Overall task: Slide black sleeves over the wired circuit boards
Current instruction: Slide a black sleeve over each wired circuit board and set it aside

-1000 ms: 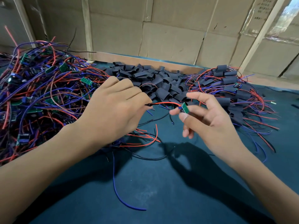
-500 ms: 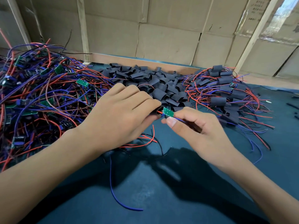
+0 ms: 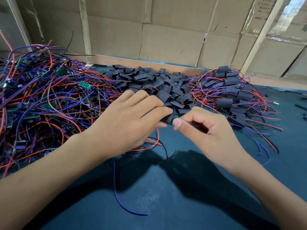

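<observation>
Two bare forearms and hands at a workbench, seen from a head-worn camera.

The left hand (image 3: 126,123) and right hand (image 3: 214,130) wear no gloves, rings or bands, and both forearms are uncovered as far as the frame's lower edge, with no sleeve or cuff in view. The right thumb's nail is cut short and unpainted. The fingers are slim, the knuckles smooth, and no marks or plasters show on either wrist.

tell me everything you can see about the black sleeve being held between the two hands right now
The black sleeve is a short, matte tube, rubbery or plastic by its look, lying roughly level above the dark green table. The left hand grips it, hiding most of it. At its open right end, the right hand pinches a small green circuit board, mostly hidden.
</observation>
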